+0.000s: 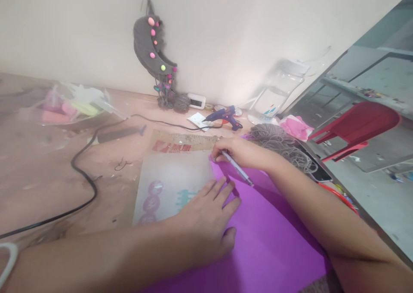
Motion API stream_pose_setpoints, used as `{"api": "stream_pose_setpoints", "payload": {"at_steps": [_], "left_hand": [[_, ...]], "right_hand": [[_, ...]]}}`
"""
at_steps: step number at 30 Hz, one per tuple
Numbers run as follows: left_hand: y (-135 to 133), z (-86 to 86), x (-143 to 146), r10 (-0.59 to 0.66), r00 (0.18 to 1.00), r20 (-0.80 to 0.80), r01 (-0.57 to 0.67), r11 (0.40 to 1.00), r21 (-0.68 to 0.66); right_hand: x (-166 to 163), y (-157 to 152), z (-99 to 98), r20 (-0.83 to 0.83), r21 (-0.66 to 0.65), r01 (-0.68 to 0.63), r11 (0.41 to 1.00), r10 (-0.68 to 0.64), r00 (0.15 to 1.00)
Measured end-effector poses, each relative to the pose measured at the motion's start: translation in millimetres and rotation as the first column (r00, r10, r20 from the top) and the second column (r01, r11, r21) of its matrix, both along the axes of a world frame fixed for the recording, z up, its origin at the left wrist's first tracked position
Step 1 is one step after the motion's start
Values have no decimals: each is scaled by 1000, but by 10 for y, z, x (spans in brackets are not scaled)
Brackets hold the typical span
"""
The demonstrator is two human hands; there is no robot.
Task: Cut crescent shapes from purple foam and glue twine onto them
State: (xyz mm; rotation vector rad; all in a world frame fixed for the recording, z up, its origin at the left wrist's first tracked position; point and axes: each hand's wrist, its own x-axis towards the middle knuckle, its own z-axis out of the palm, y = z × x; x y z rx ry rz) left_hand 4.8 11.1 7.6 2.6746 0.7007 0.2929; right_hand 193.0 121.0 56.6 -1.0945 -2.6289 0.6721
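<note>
My left hand (206,215) lies flat with fingers spread, pressing on a translucent sheet (171,185) where it meets a purple sheet (267,241). My right hand (238,153) is closed on a pen (238,169), whose tip touches the far left corner of the purple sheet. A piece of brown cardboard (180,143) with red print lies under the translucent sheet.
A blue glue gun (224,116) lies behind the cardboard, its black cable (84,172) looping to the left. A tangle of grey yarn (284,142) sits at the right by pink material (295,127). A grey crescent decoration (151,47) hangs on the wall. A red chair (358,125) stands beyond the table edge.
</note>
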Motion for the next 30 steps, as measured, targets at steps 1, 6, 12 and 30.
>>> {"api": "stream_pose_setpoints", "payload": {"at_steps": [1, 6, 12, 30], "left_hand": [[-1, 2, 0, -4, 1000, 1, 4, 1000, -2], [-14, 11, 6, 13, 1000, 0, -13, 1000, -4], [-24, -30, 6, 20, 1000, -19, -20, 1000, 9], [18, 53, -13, -17, 999, -36, 13, 994, -112]], "right_hand": [[5, 5, 12, 7, 5, -12, 1000, 12, 1000], [-84, -16, -158, -33, 241, 72, 968, -66, 997], [-224, -1, -428, -222, 284, 213, 935, -152, 963], [-70, -134, -280, -697, -434, 63, 899, -379, 609]]}}
